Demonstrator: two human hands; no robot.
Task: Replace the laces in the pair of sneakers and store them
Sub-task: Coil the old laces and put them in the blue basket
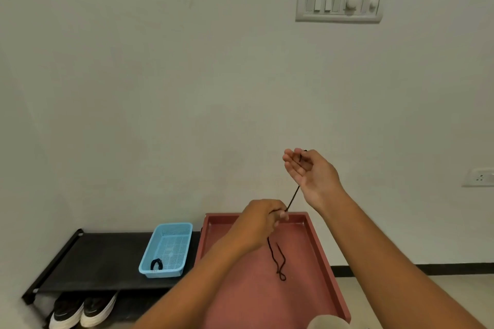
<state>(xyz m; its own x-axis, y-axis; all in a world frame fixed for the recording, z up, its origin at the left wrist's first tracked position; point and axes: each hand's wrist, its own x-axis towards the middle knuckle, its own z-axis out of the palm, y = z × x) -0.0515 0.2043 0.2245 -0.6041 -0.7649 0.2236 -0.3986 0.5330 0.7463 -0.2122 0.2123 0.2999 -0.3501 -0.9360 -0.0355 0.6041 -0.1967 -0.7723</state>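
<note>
A: What fills most of the view?

B: A pale wall (160, 88), with a switch panel (339, 3) high up and a socket (479, 177) at the right edge. Below it sits a low black rack (101, 259) on the left and a reddish tray (254, 296) in the middle, its raised rim running round it.

A: And the sneakers?

B: The pair of sneakers (83, 311), dark with white soles, stands side by side on the floor under the rack's top shelf. On that shelf rests a blue basket (167, 248), just beside the tray, with a coiled black lace (156, 264) lying in its near corner.

A: The hands?

B: They are apart, both above the tray. The left hand (260, 224) is curled, pinching a black shoelace (292, 196). The right hand (311, 172) is raised higher, palm up, fingers loosely bent, with the shoelace's upper end caught at the fingers. The shoelace runs taut between the two hands; its remaining length hangs below the left hand in a loop over the tray.
</note>
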